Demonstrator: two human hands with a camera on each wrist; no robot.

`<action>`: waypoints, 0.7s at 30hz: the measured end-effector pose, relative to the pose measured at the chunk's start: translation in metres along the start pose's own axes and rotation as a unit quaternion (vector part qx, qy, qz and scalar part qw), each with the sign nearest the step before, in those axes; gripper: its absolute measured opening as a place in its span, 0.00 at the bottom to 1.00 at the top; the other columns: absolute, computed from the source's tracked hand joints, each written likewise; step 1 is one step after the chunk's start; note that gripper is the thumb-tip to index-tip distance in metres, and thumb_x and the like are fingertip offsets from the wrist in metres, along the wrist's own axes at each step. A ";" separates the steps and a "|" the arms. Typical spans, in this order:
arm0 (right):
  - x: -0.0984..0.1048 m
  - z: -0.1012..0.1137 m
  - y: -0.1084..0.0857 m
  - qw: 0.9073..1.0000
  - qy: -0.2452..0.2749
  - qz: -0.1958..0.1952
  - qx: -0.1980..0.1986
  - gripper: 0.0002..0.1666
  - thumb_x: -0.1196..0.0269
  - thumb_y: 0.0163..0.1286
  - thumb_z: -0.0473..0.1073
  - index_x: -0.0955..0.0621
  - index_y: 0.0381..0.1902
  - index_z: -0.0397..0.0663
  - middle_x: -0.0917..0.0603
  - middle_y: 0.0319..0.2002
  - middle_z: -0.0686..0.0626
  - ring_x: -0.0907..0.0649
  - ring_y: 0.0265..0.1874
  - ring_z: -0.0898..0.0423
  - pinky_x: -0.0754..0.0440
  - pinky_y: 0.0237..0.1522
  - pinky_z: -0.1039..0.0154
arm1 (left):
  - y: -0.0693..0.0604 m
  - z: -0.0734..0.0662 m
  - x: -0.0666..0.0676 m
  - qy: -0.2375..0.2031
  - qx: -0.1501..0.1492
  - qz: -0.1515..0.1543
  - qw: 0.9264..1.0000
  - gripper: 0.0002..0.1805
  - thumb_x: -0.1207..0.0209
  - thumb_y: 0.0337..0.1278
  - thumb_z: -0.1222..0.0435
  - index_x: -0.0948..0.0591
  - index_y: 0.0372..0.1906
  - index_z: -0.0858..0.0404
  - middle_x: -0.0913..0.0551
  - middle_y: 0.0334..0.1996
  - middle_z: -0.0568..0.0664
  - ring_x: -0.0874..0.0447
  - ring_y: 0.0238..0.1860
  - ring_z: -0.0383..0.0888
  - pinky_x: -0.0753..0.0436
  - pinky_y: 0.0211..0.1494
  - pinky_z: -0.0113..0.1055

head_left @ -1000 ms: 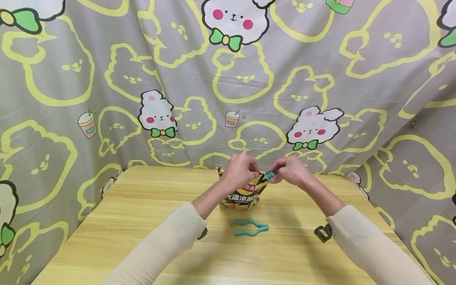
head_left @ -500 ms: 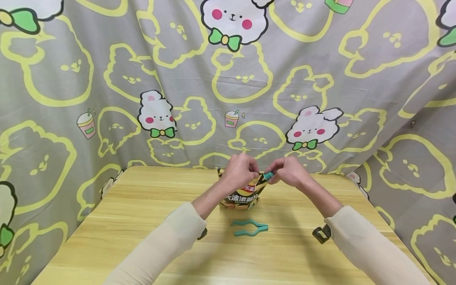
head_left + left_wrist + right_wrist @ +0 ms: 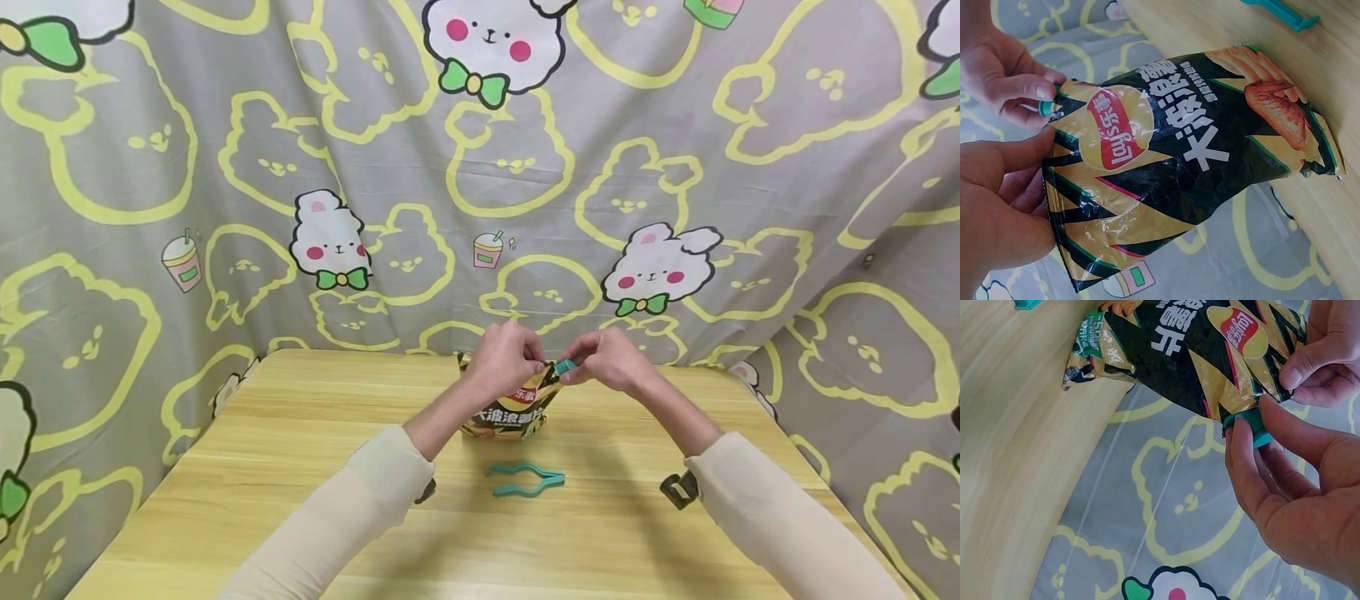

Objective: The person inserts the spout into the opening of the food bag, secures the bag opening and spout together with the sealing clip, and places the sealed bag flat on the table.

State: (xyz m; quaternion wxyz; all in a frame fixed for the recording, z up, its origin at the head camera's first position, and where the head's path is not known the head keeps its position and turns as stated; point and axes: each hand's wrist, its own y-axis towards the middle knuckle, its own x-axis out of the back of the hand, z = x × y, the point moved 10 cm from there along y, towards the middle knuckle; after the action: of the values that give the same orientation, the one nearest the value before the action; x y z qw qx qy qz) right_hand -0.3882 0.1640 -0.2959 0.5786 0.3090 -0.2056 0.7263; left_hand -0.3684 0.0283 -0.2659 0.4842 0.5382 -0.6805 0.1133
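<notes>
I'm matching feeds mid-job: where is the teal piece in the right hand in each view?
Head: the teal piece sits right of centre, below mid-height, between the two hands.
Left wrist: the teal piece is near the left edge, above mid-height, partly hidden by the right hand.
Right wrist: the teal piece is right of centre, just above mid-height.
Shared landmark: the red-and-yellow logo on the chip bag.

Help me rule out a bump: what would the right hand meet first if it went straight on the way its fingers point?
The chip bag, most likely: its top corner lies right at the teal clip the right hand pinches. Exact depth is hard to judge.
</notes>
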 end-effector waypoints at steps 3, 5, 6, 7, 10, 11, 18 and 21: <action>-0.001 0.001 -0.001 1.000 0.018 0.011 -0.003 0.18 0.23 0.55 0.36 0.14 0.43 0.36 0.10 0.36 0.44 0.13 0.34 0.55 0.17 0.46 0.59 | 0.000 0.001 0.001 0.000 0.001 -0.001 1.000 0.04 0.29 0.55 0.70 0.11 0.27 0.61 0.12 0.23 0.45 0.18 0.23 0.35 0.21 0.28 0.26; -0.001 0.001 -0.002 0.999 0.031 0.023 -0.004 0.20 0.23 0.56 0.36 0.16 0.45 0.35 0.11 0.39 0.42 0.13 0.37 0.54 0.16 0.48 0.56 | 0.001 0.001 0.001 -0.002 0.002 -0.002 1.000 0.04 0.29 0.55 0.70 0.11 0.27 0.61 0.12 0.23 0.45 0.18 0.23 0.35 0.20 0.28 0.26; -0.001 0.002 -0.003 0.999 0.037 0.029 -0.003 0.20 0.24 0.57 0.36 0.16 0.46 0.34 0.11 0.40 0.41 0.13 0.39 0.54 0.16 0.49 0.55 | 0.001 0.001 0.001 -0.002 0.002 -0.002 1.000 0.04 0.29 0.55 0.70 0.11 0.27 0.60 0.12 0.23 0.45 0.18 0.23 0.35 0.20 0.28 0.26; -0.001 0.002 -0.003 0.999 0.040 0.034 -0.004 0.20 0.24 0.58 0.36 0.17 0.47 0.35 0.11 0.41 0.41 0.13 0.40 0.53 0.16 0.50 0.54 | 0.001 0.002 0.001 -0.003 0.003 -0.002 1.000 0.04 0.29 0.55 0.70 0.11 0.27 0.60 0.12 0.23 0.45 0.18 0.23 0.35 0.20 0.28 0.26; 0.001 0.003 -0.005 0.998 0.036 0.041 -0.004 0.19 0.26 0.60 0.37 0.16 0.47 0.36 0.11 0.42 0.41 0.14 0.42 0.52 0.17 0.52 0.52 | 0.001 0.002 0.001 -0.004 0.003 -0.002 1.000 0.04 0.29 0.55 0.70 0.11 0.27 0.60 0.12 0.23 0.45 0.18 0.23 0.35 0.20 0.28 0.26; 0.002 0.003 -0.005 0.999 0.031 0.042 -0.001 0.19 0.26 0.60 0.38 0.15 0.47 0.36 0.11 0.42 0.41 0.14 0.42 0.52 0.17 0.52 0.52 | 0.001 0.002 0.001 -0.004 0.002 -0.003 1.000 0.04 0.29 0.55 0.70 0.11 0.27 0.60 0.12 0.23 0.45 0.18 0.23 0.35 0.20 0.28 0.26; 0.002 -0.001 -0.005 0.999 0.027 0.030 -0.009 0.15 0.26 0.60 0.39 0.13 0.45 0.40 0.10 0.40 0.45 0.13 0.41 0.53 0.18 0.53 0.51 | 0.000 0.000 0.000 -0.011 -0.001 0.000 1.000 0.04 0.29 0.55 0.70 0.11 0.27 0.61 0.12 0.23 0.46 0.18 0.23 0.35 0.20 0.28 0.26; 0.000 -0.002 -0.005 0.999 0.040 0.025 -0.007 0.15 0.27 0.60 0.38 0.13 0.45 0.38 0.10 0.40 0.44 0.13 0.40 0.53 0.18 0.53 0.52 | 0.000 -0.001 0.001 -0.011 -0.003 -0.002 1.000 0.04 0.29 0.55 0.70 0.11 0.27 0.61 0.12 0.24 0.46 0.17 0.24 0.36 0.20 0.28 0.26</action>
State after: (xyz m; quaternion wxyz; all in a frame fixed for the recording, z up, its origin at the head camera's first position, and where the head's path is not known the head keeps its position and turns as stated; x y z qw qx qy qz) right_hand -0.3843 0.1664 -0.2983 0.5699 0.2701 -0.1955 0.7510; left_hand -0.3679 0.0281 -0.2649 0.4787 0.5389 -0.6852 0.1043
